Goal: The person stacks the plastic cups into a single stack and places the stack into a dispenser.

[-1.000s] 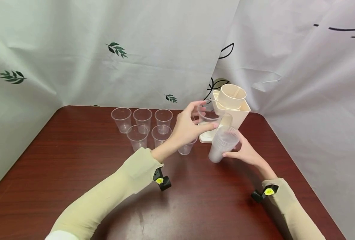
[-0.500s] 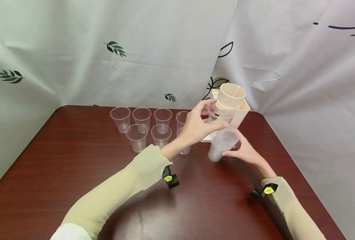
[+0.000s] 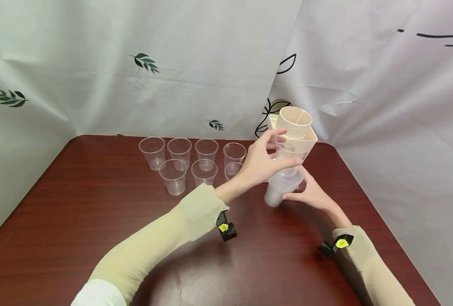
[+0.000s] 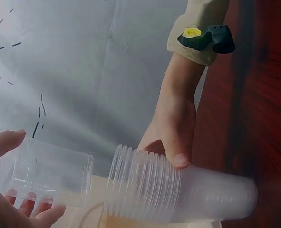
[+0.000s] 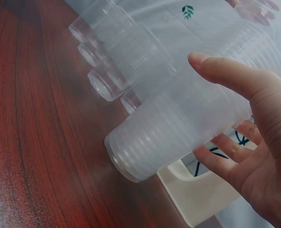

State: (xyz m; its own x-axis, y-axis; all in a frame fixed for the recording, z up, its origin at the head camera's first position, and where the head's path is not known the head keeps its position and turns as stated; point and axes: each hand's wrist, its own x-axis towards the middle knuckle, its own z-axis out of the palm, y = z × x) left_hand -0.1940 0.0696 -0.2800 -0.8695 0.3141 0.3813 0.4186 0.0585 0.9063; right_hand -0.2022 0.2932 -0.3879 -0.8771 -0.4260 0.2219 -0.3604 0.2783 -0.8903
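My left hand (image 3: 262, 163) holds a single clear plastic cup (image 4: 54, 171) by its sides, between the thumb and the fingers. That cup is just above the mouth of a tilted stack of nested clear plastic cups (image 3: 280, 191); in the left wrist view a small gap separates them. My right hand (image 3: 314, 193) grips the stack low on its side, thumb on one side and fingers on the other, as the right wrist view shows. The stack's base is close to the table; whether it touches cannot be told.
Several clear cups (image 3: 174, 176) stand upright in two rows left of my hands, some partly hidden by the left forearm. A cream plastic container (image 3: 304, 146) with a round cylinder (image 3: 295, 123) on top stands behind the stack. Fabric curtains (image 3: 196, 72) border the dark red table (image 3: 96, 221).
My left hand has moved right with its cup, from in front of the cream container to above the stack's mouth. The right hand and the stack have stayed nearly still.
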